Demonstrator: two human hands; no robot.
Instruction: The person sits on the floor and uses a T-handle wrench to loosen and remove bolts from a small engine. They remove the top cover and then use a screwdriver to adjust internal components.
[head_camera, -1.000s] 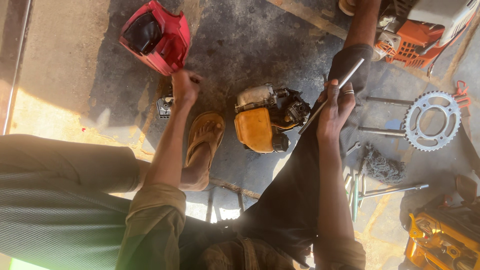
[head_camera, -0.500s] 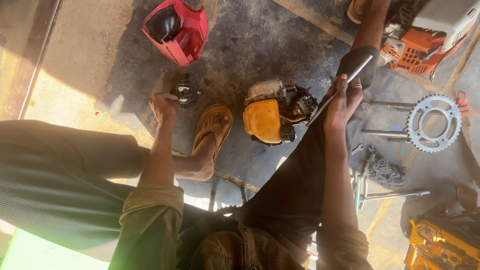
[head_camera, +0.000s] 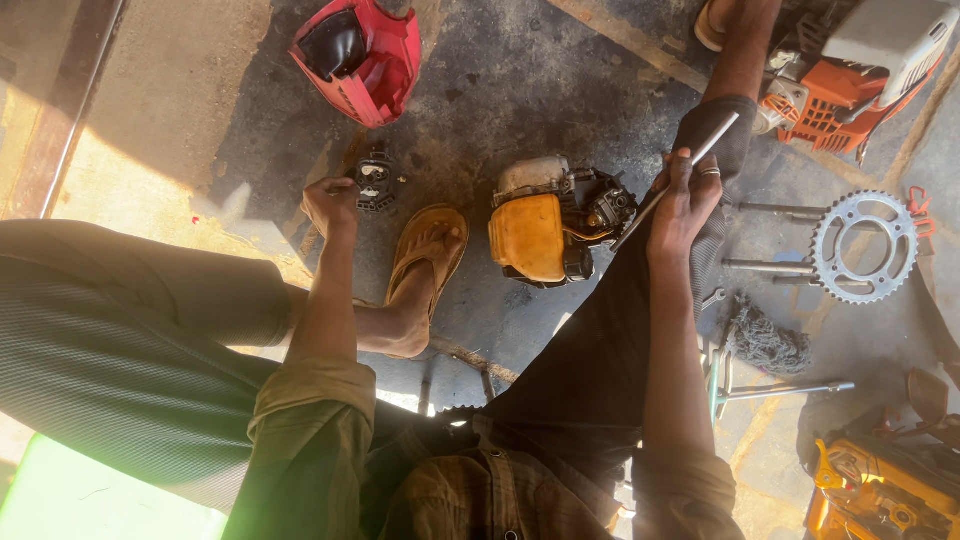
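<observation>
From where I watched, the small yellow-tanked engine (head_camera: 545, 225) lay on the concrete floor (head_camera: 500, 80) between my sandalled foot (head_camera: 425, 265) and my right knee, with the red engine cover (head_camera: 358, 55) well beyond it and the chain sprocket (head_camera: 865, 245) off to the right. My right hand (head_camera: 685, 200) pinched a thin metal rod (head_camera: 672, 185), its lower tip pointing at the engine's dark carburettor side; I judged the rod would do best held steady and aimed before any push, so it would not skid off the casing. My left hand (head_camera: 332, 200) was curled, fingers closed toward the small black engine part (head_camera: 375, 182) on the floor just beside it; whether it truly gripped it I could not tell. Against the picture half a second earlier, the left hand sat at much the same spot by that part, and the right kept its pinch on the rod; a second earlier the left was raised higher, nearer the red cover.
</observation>
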